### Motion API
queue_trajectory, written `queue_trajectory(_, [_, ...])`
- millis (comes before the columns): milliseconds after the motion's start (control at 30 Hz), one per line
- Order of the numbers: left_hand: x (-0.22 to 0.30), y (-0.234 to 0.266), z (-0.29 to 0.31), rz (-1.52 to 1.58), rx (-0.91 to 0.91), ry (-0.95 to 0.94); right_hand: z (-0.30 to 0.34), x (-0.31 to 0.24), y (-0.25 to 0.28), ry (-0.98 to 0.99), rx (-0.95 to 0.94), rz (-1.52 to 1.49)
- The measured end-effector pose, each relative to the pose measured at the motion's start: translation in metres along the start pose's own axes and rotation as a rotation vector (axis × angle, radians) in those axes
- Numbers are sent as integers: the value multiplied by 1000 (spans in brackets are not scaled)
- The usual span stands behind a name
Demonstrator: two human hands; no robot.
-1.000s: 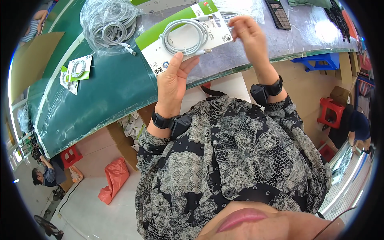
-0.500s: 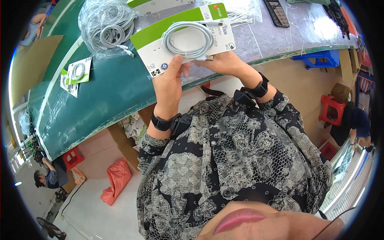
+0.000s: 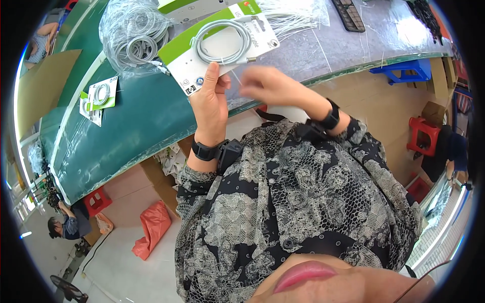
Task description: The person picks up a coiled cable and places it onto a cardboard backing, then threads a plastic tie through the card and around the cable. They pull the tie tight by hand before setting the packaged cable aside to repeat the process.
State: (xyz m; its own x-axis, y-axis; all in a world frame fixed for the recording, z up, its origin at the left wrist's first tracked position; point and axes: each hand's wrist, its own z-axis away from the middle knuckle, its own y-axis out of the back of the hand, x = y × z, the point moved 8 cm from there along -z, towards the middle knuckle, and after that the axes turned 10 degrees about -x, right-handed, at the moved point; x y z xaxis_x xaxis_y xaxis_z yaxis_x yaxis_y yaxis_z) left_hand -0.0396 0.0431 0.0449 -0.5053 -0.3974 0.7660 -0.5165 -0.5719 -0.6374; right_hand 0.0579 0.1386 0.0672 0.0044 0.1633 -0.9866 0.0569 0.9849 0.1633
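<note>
In my left hand [image 3: 209,101] is a white and green backing card [image 3: 177,68], with the thumb on its front and the fingers behind it. A coiled white USB cable [image 3: 199,48] lies against the card's front, its two plugs toward the right. My right hand [image 3: 273,88] is off the card, just below and right of it, its fingers curled but smeared by motion. A thin white strip [image 3: 234,77] shows between the card's lower edge and the right fingertips; whether they grip it is unclear.
Bagged white cables [image 3: 134,38] lie at the back left. Two carded cables [image 3: 101,96] rest on the green tabletop [image 3: 144,108]. Loose thin white ties [image 3: 298,20] and a dark phone-like object [image 3: 348,15] are at the back. A blue stool [image 3: 404,74] stands beyond the table's edge.
My right hand has come off the card and moved down and slightly left. The card with the cable has shifted a little left in my left hand.
</note>
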Motion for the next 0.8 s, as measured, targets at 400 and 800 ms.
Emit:
queue_trajectory(400, [-26, -4, 12, 141, -92, 144, 7, -71, 29, 381, 325, 923])
queue_trajectory(800, [-22, -2, 17, 109, -115, 150, 1, -74, 18, 430, 138, 1050])
